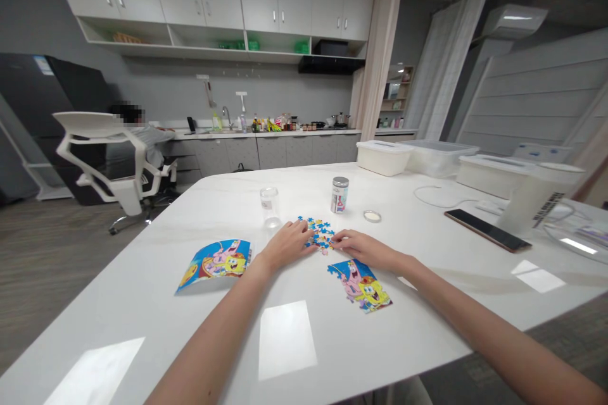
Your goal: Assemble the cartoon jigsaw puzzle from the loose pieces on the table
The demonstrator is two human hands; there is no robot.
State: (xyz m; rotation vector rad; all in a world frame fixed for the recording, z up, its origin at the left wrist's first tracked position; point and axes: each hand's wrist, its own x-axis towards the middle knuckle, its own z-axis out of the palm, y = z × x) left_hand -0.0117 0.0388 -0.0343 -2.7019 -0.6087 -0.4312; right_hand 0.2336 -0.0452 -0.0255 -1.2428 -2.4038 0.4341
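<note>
Loose jigsaw puzzle pieces (320, 225), mostly blue and yellow, lie in a small heap on the white table. At the heap's left side, my left hand (287, 245) rests palm down with its fingers stretched over some pieces. From the right, my right hand (363, 248) touches the heap's edge with its fingertips, fingers loosely bent and apart. Just below that hand lies a partly joined puzzle (363, 286) of a pink and a yellow cartoon figure, its left edge jagged. A curved picture sheet (216, 261) with the same figures lies left of my left forearm.
A clear jar (269, 207), a printed can (339, 195) and a round lid (372, 216) stand beyond the heap. On the right are a phone (488, 230), a white cylinder (536, 199), cables and plastic boxes (384, 158). A person sits in a white chair (102, 130) far left.
</note>
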